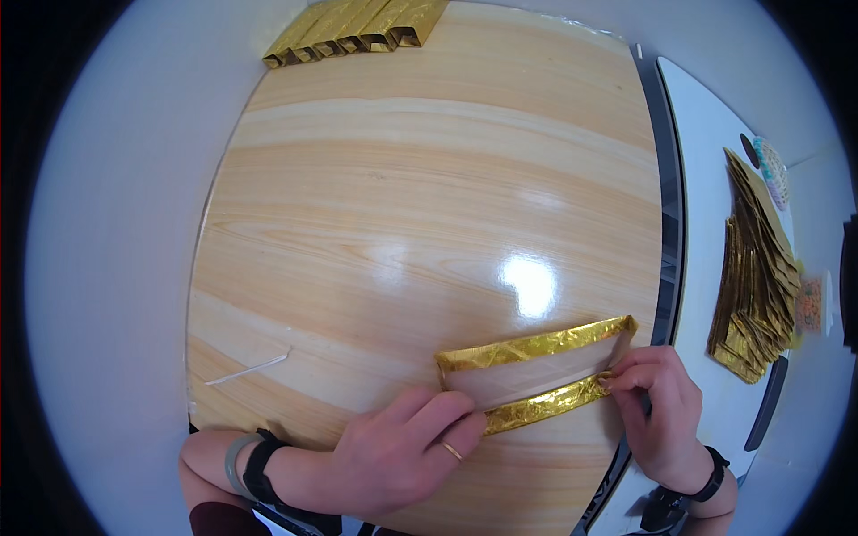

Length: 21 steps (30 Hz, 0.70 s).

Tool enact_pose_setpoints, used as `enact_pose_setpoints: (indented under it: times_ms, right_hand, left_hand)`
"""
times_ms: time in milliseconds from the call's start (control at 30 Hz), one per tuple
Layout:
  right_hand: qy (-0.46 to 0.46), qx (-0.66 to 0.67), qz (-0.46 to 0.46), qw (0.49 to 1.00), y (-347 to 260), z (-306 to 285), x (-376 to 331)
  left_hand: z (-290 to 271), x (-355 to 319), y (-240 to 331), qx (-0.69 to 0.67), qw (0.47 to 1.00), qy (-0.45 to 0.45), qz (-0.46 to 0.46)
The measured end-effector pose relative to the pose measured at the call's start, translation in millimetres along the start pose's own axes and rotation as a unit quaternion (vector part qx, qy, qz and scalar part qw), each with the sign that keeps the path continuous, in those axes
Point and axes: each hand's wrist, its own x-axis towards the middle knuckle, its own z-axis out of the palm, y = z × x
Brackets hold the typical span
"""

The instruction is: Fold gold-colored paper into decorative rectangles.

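Both hands work on one sheet of gold foil paper (536, 371) lying on the wooden table (429, 196). The left hand (402, 451) lies flat with fingers spread, pressing down the sheet's near left end, a ring on one finger. The right hand (657, 411) pinches the near right corner of the sheet between thumb and fingertips. Between the two hands the paper shows a pale, matte inner face, with its far and near long edges folded over into narrow, crinkled, shiny gold bands. Beyond the right hand, on a white surface (706, 179), lies a stack of gold sheets (755, 277), apparently folded. Far ahead of the left hand, at the table's far edge, sits a row of folded gold pieces (357, 29). Left of the left hand lies a thin white strip (246, 369).
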Motion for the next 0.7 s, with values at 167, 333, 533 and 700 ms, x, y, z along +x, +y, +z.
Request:
enact_pose_setpoints:
  times_ms: [167, 333, 533, 700]
  right_hand:
    - [-0.005, -0.005, -0.017, 1.000, 3.1, 0.0, 1.7]
    - [-0.008, -0.010, 0.007, 1.000, 1.5, 0.1, 3.3]
    - [-0.013, 0.000, 0.014, 1.000, 2.6, 2.2, 2.0]
    - [-0.017, -0.006, 0.002, 1.000, 2.4, 2.9, 2.3]
  left_hand:
    - [0.2, -2.6, 0.5, 0.013, 1.000, -0.005, 0.009]
    - [0.1, -2.7, 0.4, 0.014, 1.000, -0.009, 0.007]
    - [-1.1, -3.2, 2.0, 0.038, 0.999, -0.005, 0.016]
    - [1.8, -6.1, 3.5, 0.058, 0.998, 0.014, 0.014]
